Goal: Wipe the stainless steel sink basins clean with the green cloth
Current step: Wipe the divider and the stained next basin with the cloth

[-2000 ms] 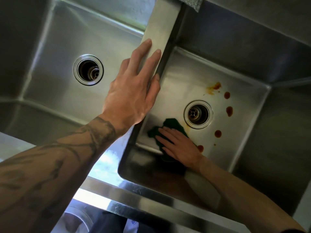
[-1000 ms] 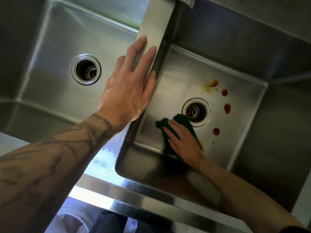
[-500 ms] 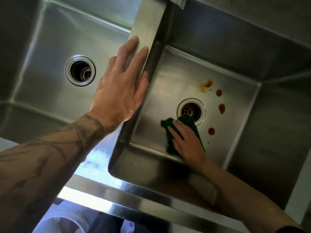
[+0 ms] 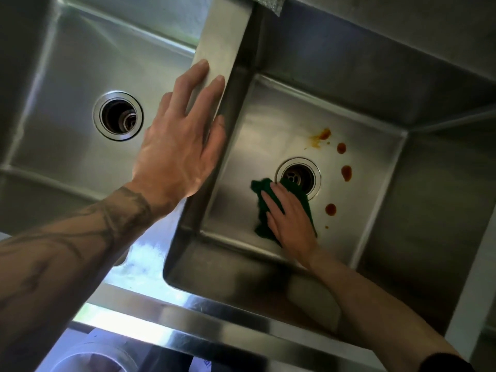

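A double stainless steel sink fills the view. My right hand (image 4: 291,220) lies flat on the green cloth (image 4: 264,187) on the floor of the right basin (image 4: 257,135), with straight fingers pressing it down. The cloth's far edge covers the near rim of the right drain (image 4: 299,174). Several red-orange sauce stains (image 4: 346,173) dot the floor right of that drain, with a smear (image 4: 320,135) behind it. My left hand (image 4: 182,146) rests flat, fingers spread, on the divider (image 4: 222,41) between the basins. The left basin (image 4: 67,76) shows no stains.
The left basin has an open drain (image 4: 118,116). The sink's front rim (image 4: 188,326) runs across the bottom. A grey pad (image 4: 269,2) sits at the divider's far end. A pale round container (image 4: 91,357) shows below the rim at the bottom left.
My right hand has slid the green cloth from the basin's near left part to the right and farther in, up to the drain's edge. My left hand has stayed on the divider.
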{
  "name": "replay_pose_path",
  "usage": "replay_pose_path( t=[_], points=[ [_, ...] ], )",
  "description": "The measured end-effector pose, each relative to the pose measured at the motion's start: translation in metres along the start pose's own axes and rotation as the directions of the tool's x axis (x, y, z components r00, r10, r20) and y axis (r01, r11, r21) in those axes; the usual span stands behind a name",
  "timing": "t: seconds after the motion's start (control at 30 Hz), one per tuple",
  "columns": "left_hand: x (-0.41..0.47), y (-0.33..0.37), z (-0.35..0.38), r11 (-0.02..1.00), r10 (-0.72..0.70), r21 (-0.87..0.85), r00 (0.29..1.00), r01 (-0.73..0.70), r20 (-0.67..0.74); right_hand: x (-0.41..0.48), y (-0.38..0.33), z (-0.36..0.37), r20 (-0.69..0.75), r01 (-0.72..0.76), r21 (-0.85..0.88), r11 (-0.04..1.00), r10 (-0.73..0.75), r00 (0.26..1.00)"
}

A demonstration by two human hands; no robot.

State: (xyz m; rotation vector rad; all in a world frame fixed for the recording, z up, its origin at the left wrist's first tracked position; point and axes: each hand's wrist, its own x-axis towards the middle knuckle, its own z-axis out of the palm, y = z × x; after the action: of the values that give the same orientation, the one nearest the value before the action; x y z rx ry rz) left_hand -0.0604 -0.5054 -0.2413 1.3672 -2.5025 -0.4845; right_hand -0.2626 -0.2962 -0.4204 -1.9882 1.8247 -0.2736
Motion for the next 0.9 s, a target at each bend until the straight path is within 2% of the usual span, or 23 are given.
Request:
replay_pose_path(
  t=[0.1, 0.2, 0.27, 0.33, 0.5, 0.67, 0.77, 0.9],
  points=[
    [0.000, -0.001, 0.001, 1.000, 0.004, -0.022, 1.000, -0.005, -0.003, 0.001, -0.002, 0.004, -0.009, -0.027, -0.015, 1.000, 0.027, 1.000],
    [0.000, -0.001, 0.002, 1.000, 0.003, -0.023, 1.000, -0.003, -0.002, -0.056, 0.025, -0.004, 0.058, 0.146, -0.165, 0.975, -0.138, 0.989],
    [0.000, -0.001, 0.002, 1.000, 0.004, -0.007, 1.000, -0.004, 0.001, -0.078, 0.042, -0.015, 0.106, 0.190, -0.215, 0.958, -0.170, 0.980],
    [0.000, 0.000, 0.001, 1.000, 0.004, -0.001, 1.000, -0.004, 0.006, -0.071, 0.040, -0.014, 0.096, 0.161, -0.204, 0.966, -0.144, 0.985],
    [0.000, 0.001, 0.000, 1.000, 0.006, 0.009, 1.000, -0.006, -0.004, -0.002, -0.012, 0.012, 0.026, 0.081, -0.054, 0.995, -0.080, 0.996],
    [-0.001, 0.000, 0.000, 1.000, -0.006, -0.006, 1.000, 0.006, 0.004, -0.061, 0.028, -0.010, 0.113, 0.226, -0.139, 0.964, -0.212, 0.971],
    [-0.001, 0.000, 0.000, 1.000, -0.002, -0.002, 1.000, 0.002, 0.002, -0.077, 0.032, -0.015, 0.099, 0.121, -0.125, 0.985, -0.109, 0.989],
    [-0.001, 0.001, 0.000, 1.000, -0.004, 0.001, 1.000, 0.004, -0.004, -0.028, -0.010, 0.006, 0.037, 0.056, -0.020, 0.998, -0.056, 0.998]
  ],
)
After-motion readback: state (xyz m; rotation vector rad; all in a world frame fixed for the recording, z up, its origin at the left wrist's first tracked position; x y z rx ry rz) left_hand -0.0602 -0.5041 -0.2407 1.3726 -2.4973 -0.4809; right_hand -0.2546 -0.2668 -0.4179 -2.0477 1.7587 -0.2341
